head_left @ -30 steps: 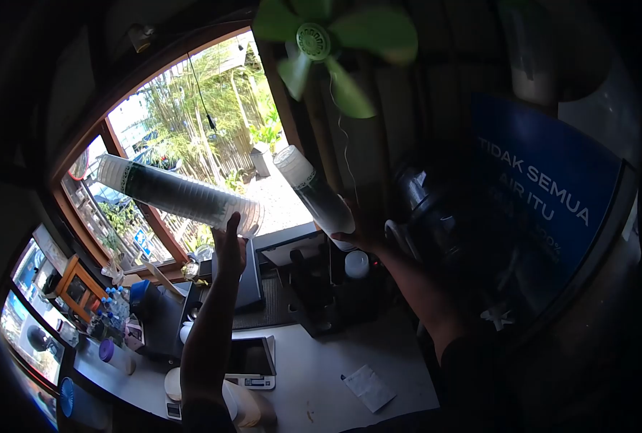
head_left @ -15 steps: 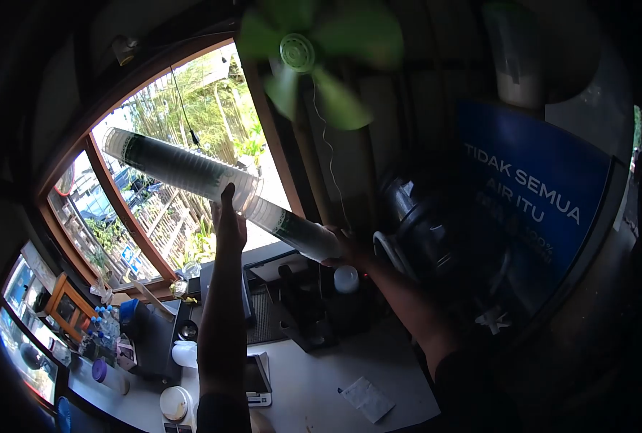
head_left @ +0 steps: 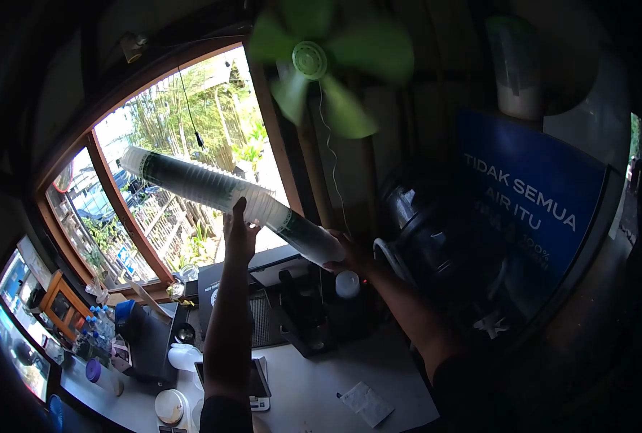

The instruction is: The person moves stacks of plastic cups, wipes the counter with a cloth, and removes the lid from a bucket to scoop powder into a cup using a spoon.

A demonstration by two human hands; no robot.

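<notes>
A long stack of clear plastic cups (head_left: 184,177) with dark green print slants across the window, its far end high on the left. My left hand (head_left: 242,238) grips it from below near the middle, the thumb up against its side. A second stack of the same cups (head_left: 303,238) continues from it toward the lower right, its upper end pushed into the first stack. At the lower end of this one, my right hand (head_left: 350,254) is wrapped round the cups; some of its fingers are hidden.
Below the hands, a counter (head_left: 314,382) carries a black holder (head_left: 303,317), a tablet (head_left: 260,379), a white packet (head_left: 366,403) and a white-lidded tub (head_left: 169,406). A green fan (head_left: 309,60) spins above. A blue sign (head_left: 530,195) stands right; bottles (head_left: 101,325) stand left.
The two cup stacks have slid closer together, and the joined length is shorter. The upper stack has moved down and right toward the right hand. The view has shifted slightly.
</notes>
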